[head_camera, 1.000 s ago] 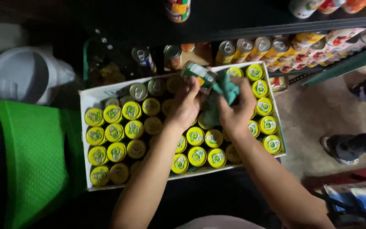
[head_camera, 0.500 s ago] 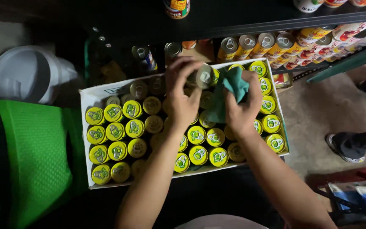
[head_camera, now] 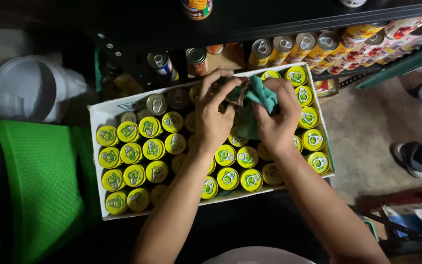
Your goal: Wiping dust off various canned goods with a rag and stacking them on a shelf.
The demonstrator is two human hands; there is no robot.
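A white cardboard tray [head_camera: 104,113] holds several cans with yellow pull-tab lids [head_camera: 133,152]. Above its upper middle, my left hand [head_camera: 216,117] grips one can [head_camera: 232,94], mostly hidden by the fingers. My right hand [head_camera: 275,115] presses a teal cloth [head_camera: 262,95] against that can. Both forearms reach in from the bottom of the view, crossing over the tray's front rows.
A dark shelf behind the tray carries more cans [head_camera: 289,46] in a row. A white bucket [head_camera: 28,88] stands at the left, with a green mesh crate [head_camera: 35,186] below it. Another person's shoes [head_camera: 418,156] rest on the floor at the right.
The can and cloth have stayed between my hands above the tray. My hands have turned around the can, and the cloth has shifted over its top.
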